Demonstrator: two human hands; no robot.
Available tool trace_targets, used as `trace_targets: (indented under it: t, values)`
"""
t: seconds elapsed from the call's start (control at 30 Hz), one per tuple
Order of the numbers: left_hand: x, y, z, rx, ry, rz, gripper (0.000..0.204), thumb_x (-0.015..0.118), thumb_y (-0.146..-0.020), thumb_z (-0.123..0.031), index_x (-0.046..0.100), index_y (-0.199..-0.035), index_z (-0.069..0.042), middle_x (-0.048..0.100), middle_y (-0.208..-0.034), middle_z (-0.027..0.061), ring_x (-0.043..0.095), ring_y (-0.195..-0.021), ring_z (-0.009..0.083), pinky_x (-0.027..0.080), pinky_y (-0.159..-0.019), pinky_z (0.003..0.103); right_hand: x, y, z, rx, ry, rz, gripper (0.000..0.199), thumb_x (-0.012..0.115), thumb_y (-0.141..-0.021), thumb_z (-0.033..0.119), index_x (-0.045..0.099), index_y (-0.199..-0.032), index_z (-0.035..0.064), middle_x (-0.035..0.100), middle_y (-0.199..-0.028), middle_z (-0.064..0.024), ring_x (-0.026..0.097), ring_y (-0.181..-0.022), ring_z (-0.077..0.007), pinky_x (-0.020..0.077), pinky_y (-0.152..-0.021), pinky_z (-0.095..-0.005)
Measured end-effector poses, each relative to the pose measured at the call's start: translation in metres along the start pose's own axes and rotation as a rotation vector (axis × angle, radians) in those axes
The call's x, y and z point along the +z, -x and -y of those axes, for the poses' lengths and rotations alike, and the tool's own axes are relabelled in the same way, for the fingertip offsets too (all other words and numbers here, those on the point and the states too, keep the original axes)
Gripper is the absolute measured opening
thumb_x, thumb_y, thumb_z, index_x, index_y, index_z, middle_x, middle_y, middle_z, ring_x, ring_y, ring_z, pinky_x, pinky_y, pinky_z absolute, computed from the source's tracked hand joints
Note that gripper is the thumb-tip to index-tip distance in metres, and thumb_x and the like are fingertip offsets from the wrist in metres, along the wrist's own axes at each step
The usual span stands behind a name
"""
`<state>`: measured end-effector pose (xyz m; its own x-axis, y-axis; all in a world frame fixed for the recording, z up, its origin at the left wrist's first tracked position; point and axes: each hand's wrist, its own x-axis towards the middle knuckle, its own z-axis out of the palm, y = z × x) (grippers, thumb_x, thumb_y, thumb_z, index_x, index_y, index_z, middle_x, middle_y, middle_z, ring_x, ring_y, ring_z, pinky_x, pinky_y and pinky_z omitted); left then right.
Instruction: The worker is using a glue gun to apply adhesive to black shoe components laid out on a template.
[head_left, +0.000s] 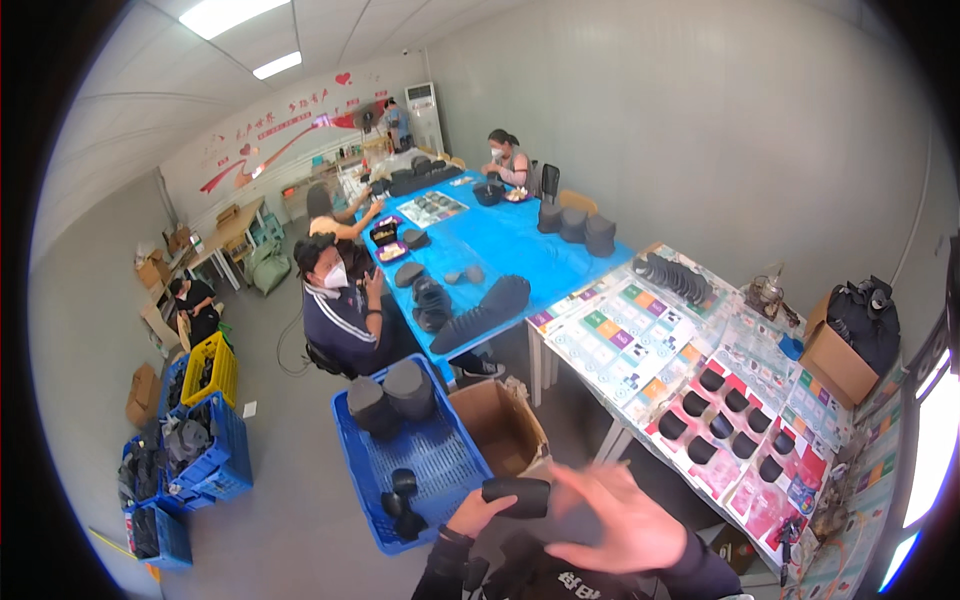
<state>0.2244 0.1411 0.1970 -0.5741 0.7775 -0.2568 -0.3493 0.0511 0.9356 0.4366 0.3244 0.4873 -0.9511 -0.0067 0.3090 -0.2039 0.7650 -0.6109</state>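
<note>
My left hand [480,512] is closed on the near end of a smooth black curved piece [522,497], tube-like in outline, held above the near right end of a blue plastic crate [385,545]. Fingers spread and slightly blurred, my right hand [622,525] is just right of that piece; I see nothing in it. Several small black curved pieces [403,480] lie in the crate near my left hand. Tall stacks of dark grey pieces [408,388] stand at its far end. A grey shape below my hands is partly hidden.
Beside the crate stands an open cardboard box [520,425]. On the right, a paper-covered table [640,330] bears rows of black half-round pieces [720,427]. People sit around a blue-covered table [530,250], one close by [345,310]. Filled crates [225,470] stand at left.
</note>
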Motion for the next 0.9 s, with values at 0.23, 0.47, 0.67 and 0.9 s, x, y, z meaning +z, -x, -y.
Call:
trace_targets:
  t: [0.23, 0.47, 0.67, 0.9]
  values:
    - [0.045, 0.036, -0.097, 0.399, -1.23, 0.235, 0.036, 0.077, -0.082, -0.028, 0.069, -0.102, 0.001, 0.067, -0.079, 0.019, 0.068, -0.073, 0.0283, 0.052, -0.07, 0.037, 0.052, 0.009, -0.045, -0.067, 0.405, 0.276, 0.059, 0.077, -0.065, 0.021, 0.057, -0.117, 0.0012, 0.057, -0.12, -0.0143, 0.053, -0.121, -0.0324, 0.038, -0.111, -0.0469]
    - [0.03, 0.01, -0.067, 0.234, -0.772, 0.205, 0.031, 0.075, -0.083, -0.028, 0.072, -0.106, -0.007, 0.073, -0.082, 0.0143, 0.071, -0.076, 0.0312, 0.054, -0.072, 0.038, -0.021, -0.017, -0.011, -0.297, -1.717, 0.256, 0.062, 0.077, -0.086, 0.002, 0.048, -0.139, -0.0069, 0.06, -0.129, -0.0298, 0.057, -0.127, -0.0387, 0.0477, -0.106, -0.0481]
    - [0.028, 0.009, -0.044, 0.285, -0.884, 0.196, 0.04, 0.078, -0.083, -0.032, 0.07, -0.113, -0.006, 0.073, -0.094, 0.0163, 0.071, -0.086, 0.0287, 0.053, -0.083, 0.038, -0.035, -0.002, -0.052, -0.094, -0.857, 1.01, 0.026, 0.063, -0.101, 0.018, 0.066, -0.116, -0.0024, 0.073, -0.091, -0.006, 0.069, -0.073, -0.0135, 0.055, -0.067, -0.0268]
    - [0.032, 0.026, -0.036, 0.172, -0.934, 0.267, 0.043, 0.075, -0.084, -0.041, 0.07, -0.11, -0.006, 0.073, -0.09, 0.0186, 0.071, -0.086, 0.0368, 0.055, -0.077, 0.041, 0.03, -0.025, -0.119, 0.271, -1.198, 0.676, 0.096, 0.007, -0.094, 0.082, 0.05, -0.054, 0.0052, 0.037, -0.051, -0.0004, 0.032, -0.045, -0.0124, 0.0291, -0.048, -0.0278]
